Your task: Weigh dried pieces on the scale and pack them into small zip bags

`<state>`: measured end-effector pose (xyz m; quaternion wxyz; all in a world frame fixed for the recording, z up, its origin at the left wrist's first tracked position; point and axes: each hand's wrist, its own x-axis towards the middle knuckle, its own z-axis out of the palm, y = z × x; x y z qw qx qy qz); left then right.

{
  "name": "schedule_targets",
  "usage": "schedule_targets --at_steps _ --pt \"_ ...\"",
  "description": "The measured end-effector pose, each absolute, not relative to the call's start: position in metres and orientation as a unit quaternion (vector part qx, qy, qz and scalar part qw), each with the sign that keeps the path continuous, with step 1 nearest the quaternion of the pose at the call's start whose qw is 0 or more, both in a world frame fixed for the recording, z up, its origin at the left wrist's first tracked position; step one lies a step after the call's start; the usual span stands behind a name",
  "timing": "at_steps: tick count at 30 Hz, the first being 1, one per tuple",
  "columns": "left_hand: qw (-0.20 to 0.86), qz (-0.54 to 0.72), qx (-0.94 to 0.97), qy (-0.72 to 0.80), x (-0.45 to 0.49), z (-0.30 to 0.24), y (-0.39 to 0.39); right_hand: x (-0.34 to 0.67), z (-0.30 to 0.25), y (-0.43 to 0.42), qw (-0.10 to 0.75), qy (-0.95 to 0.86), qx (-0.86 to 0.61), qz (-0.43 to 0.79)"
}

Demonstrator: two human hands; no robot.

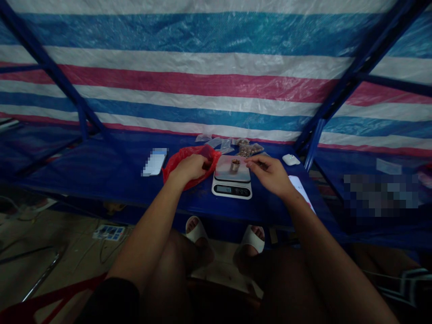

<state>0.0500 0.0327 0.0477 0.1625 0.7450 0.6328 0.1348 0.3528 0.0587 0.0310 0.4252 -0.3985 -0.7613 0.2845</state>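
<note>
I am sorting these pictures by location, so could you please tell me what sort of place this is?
It looks like a makeshift workspace, perhaps a small packing or weighing station: striped plastic sheeting forms the backdrop, and a blue table bears a digital scale and small clear bags.

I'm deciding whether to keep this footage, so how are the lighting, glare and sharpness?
In the head view, light is dim, darkest towards the bottom; pale sheen streaks the striped sheet; the scale has soft, hard-to-read digits; coarse pixel blocks cover parts of the phone at left.
</note>
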Motion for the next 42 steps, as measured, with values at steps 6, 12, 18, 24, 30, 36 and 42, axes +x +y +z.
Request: schedule_targets --at_steps 6,12,18,24,30,36,42 --pt "0.121 0.126 0.738 0.652 0.059 0.049 0.029 0.353 0.031 0.058 0.425 -0.761 -0.394 0.292" --pt "0.112 0.140 0.753 0.634 0.066 0.046 0.028 0.354 0.029 0.059 0.418 -0.765 -0.397 0.289" --pt "0.107 0.121 0.747 0.645 0.065 0.041 0.031 0.353 0.028 0.058 0.410 -0.765 -0.400 0.295" --pt "0.114 0.074 0.759 0.636 0.065 0.037 0.034 0.352 0.029 0.057 0.412 -0.769 -0.388 0.296" --pt "0.115 0.084 0.757 0.638 0.062 0.037 0.031 0.352 0.025 0.058 0.416 -0.766 -0.387 0.299" --pt "0.111 0.107 0.764 0.626 0.058 0.043 0.031 0.352 0.025 0.058 0.417 -0.769 -0.383 0.298" --pt "0.102 0.176 0.753 0.626 0.047 0.054 0.030 0.352 0.027 0.058 0.418 -0.766 -0.385 0.300"
